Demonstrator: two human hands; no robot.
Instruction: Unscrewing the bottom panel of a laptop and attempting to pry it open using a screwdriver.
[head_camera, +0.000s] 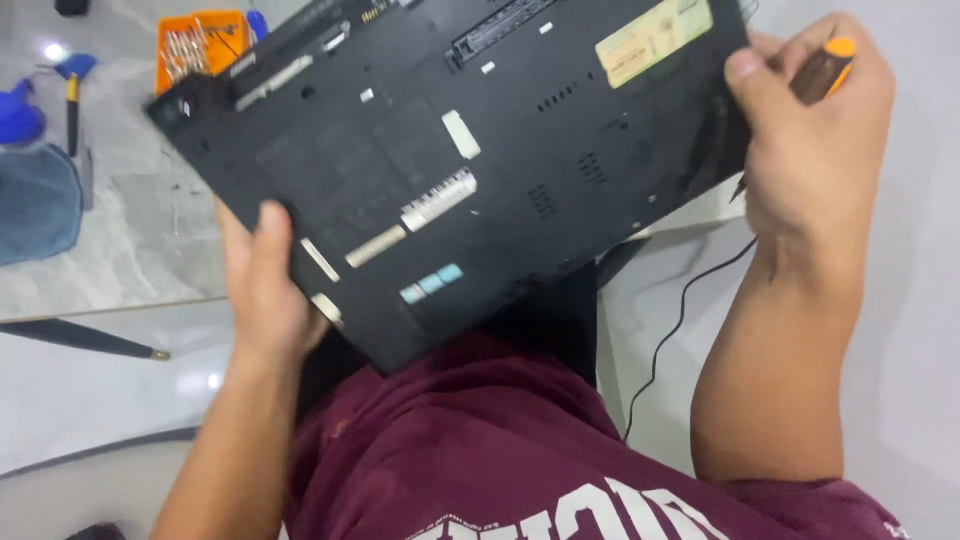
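A black laptop (450, 150) is held upside down and tilted in front of me, its underside with vents, stickers and slots facing the camera. My left hand (262, 285) grips its near left edge, thumb on the bottom panel. My right hand (815, 130) clasps the right edge, thumb on the panel, and also holds a screwdriver with a dark and orange handle (825, 68) against the palm. The screwdriver's shaft is hidden behind the hand and laptop.
An orange case of screwdriver bits (200, 48) lies on the grey marble-look table (130, 250) at upper left, beside blue-handled tools (72, 85) and blue cloth (35, 200). A black cable (680, 310) runs down over the white floor. My maroon shirt (520, 450) fills the bottom.
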